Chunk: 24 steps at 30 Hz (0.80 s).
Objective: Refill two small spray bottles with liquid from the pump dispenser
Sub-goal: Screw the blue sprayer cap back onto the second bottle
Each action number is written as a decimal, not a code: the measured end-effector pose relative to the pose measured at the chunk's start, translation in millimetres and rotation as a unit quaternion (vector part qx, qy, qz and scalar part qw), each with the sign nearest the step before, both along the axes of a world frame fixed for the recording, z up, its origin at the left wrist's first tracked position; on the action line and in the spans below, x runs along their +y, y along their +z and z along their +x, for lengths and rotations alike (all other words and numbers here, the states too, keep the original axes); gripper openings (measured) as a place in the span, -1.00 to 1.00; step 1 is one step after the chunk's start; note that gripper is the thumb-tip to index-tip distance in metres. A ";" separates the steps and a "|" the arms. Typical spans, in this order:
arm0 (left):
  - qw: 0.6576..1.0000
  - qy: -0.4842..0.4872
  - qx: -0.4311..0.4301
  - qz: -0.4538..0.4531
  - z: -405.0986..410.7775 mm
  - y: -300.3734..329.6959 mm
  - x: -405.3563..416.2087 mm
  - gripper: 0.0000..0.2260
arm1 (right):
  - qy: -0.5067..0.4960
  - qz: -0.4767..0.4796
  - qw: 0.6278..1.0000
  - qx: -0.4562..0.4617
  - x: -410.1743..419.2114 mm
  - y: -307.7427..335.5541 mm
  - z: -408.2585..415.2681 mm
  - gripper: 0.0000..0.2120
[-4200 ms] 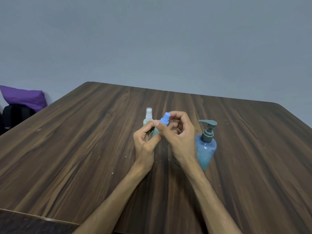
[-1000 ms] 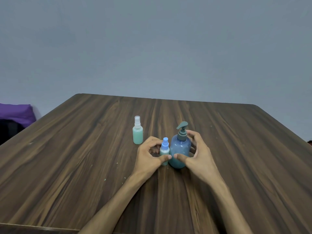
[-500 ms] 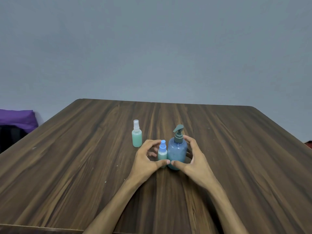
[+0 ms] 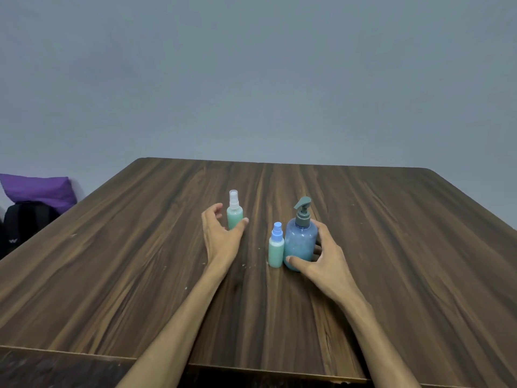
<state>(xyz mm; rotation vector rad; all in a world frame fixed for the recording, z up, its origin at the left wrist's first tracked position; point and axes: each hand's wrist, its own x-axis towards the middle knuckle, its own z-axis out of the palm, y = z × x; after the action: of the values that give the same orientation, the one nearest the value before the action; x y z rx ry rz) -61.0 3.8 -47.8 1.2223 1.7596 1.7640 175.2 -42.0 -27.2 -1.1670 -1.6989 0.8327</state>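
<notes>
Since half a second ago, the left hand (image 4: 221, 239) has let go of the blue-capped spray bottle (image 4: 276, 249) and travelled up and left in the frame to the clear-capped spray bottle (image 4: 234, 212), where its thumb lies against the front of the green body and the fingers curve open around the left side; whether those fingers touch the bottle I cannot tell. Both spray bottles stand upright where they were, and so does the pump dispenser (image 4: 301, 239). The right hand (image 4: 324, 257) stays curled around the dispenser's blue body, thumb across the lower front and fingers wrapped behind its right side. Counted, there are two small spray bottles, each holding pale green liquid, and one pump dispenser with a grey pump head, three containers in all, near the centre of the frame on the dark wood-grain table (image 4: 391, 275). The blue-capped bottle touches or stands just beside the dispenser's left flank; the clear-capped one is set apart, up and to the left. None of the bottles shows a label or readable writing. At the left edge sits a purple cushion (image 4: 39, 190) on a black bag (image 4: 25, 222), which bears a small white mark too small to read.
</notes>
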 end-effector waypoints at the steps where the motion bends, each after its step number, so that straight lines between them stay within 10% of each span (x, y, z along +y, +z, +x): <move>1: 1.000 -0.006 -0.005 -0.010 -0.7 -1.5 2.8 -0.44 | -0.002 0.001 1.000 -0.004 -0.1 -1.3 -1.3 -0.25; 7: 1.000 0.012 -0.014 -0.021 0.5 0.5 2.1 -0.70 | -0.013 0.005 1.000 -0.028 2.1 -5.5 -0.3 -0.24; 24: 0.986 -0.158 0.036 -0.032 15.4 -7.2 -50.4 -0.64 | -0.027 0.006 0.998 -0.058 6.4 -13.1 3.0 -0.27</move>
<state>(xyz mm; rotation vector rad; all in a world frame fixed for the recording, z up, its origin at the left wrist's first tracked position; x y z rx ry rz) -45.6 -46.6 -54.9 1.4620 1.5441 1.4883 178.2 -35.5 -40.3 -1.2692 -1.7548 0.7341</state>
